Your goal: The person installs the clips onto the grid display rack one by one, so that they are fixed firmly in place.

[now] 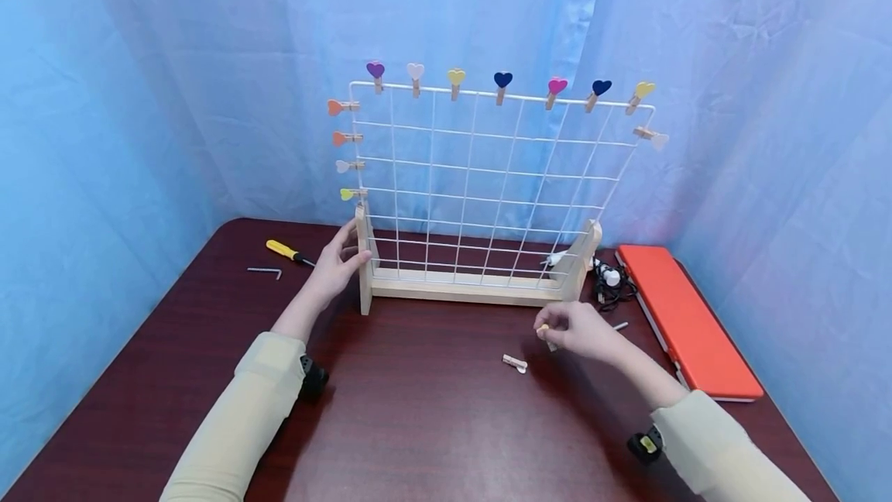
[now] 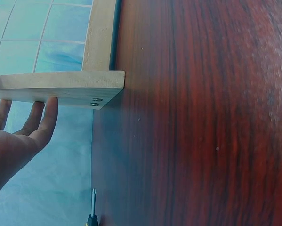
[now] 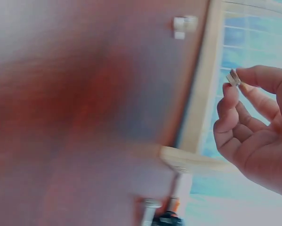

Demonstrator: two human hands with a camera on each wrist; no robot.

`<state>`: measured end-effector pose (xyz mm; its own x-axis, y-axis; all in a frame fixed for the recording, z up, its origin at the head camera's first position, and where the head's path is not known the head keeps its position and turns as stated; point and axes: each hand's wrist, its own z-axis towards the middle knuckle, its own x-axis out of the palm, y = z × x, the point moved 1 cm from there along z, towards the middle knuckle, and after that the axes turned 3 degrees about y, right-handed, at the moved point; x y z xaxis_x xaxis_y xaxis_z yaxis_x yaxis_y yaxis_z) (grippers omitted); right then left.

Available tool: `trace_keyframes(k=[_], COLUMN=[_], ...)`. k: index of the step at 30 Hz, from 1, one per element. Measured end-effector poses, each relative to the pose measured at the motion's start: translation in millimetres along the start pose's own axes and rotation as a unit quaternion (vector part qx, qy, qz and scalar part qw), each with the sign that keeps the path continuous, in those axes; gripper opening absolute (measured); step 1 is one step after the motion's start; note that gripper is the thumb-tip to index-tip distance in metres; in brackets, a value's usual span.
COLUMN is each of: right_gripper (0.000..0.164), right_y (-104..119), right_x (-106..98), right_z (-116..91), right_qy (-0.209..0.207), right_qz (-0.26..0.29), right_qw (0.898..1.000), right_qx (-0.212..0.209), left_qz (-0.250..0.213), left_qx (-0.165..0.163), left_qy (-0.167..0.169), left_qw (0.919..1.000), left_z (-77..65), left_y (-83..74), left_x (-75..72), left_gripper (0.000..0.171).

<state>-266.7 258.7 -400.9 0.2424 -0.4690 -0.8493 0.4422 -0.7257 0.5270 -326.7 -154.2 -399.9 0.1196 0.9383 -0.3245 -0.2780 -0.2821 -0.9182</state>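
Note:
A white wire grid stands upright in a wooden stand. Small clothespins with colored hearts are clipped along its top and left edges, and one with a white heart sits on the right edge. My left hand grips the stand's left upright, thumb on one face and fingertips against the other. In front of the stand's right end, my right hand pinches a small clothespin with a yellow heart between thumb and fingertips. A second clothespin lies on the table, left of that hand.
To the left lie a yellow screwdriver and a hex key. An orange-red case lies along the right side, beside a black cable. A metal rod shows just behind my right hand. Blue curtains hang behind the table.

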Motion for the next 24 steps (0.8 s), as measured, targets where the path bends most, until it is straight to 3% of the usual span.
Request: trace_keyframes(k=[7,11,16,18,20,24], right_gripper=[0.012,0.013,0.016,0.017,0.018,0.02], right_y=[24.0,35.0,50.3,57.2,62.6,65.5], right_x=[-46.1,-74.3,-104.4,-113.8,-121.8,-133.0], right_z=[-5.4,-10.6,-18.8,-21.2,-22.1,-19.0], right_qy=[-0.116,-0.2,-0.27,-0.292,-0.321,-0.397], right_qz=[0.006,0.026,0.109,0.162,0.221,0.297], right_qw=[0.993,0.979,0.956,0.943,0.92,0.862], right_qx=[0.009,0.03,0.019,-0.005,-0.039,-0.108], left_qz=[-0.009,-0.01,-0.017,-0.014,-0.007,0.002], left_qx=[-0.011,-0.01,-0.004,-0.002,0.002,0.01], left_qy=[0.008,0.009,0.008,0.006,0.002,-0.003], left_qw=[0.9999,0.9999,0.9998,0.9999,1.0,0.9999], left_z=[-7.5,-7.8,-3.3,-1.1,0.7,1.9], left_y=[-20.7,-22.2,-10.0,-3.0,3.0,7.0], left_x=[0.3,0.4,0.0,0.0,0.2,1.1], left_gripper=[0.064,0.064,0.065,0.065,0.065,0.065])
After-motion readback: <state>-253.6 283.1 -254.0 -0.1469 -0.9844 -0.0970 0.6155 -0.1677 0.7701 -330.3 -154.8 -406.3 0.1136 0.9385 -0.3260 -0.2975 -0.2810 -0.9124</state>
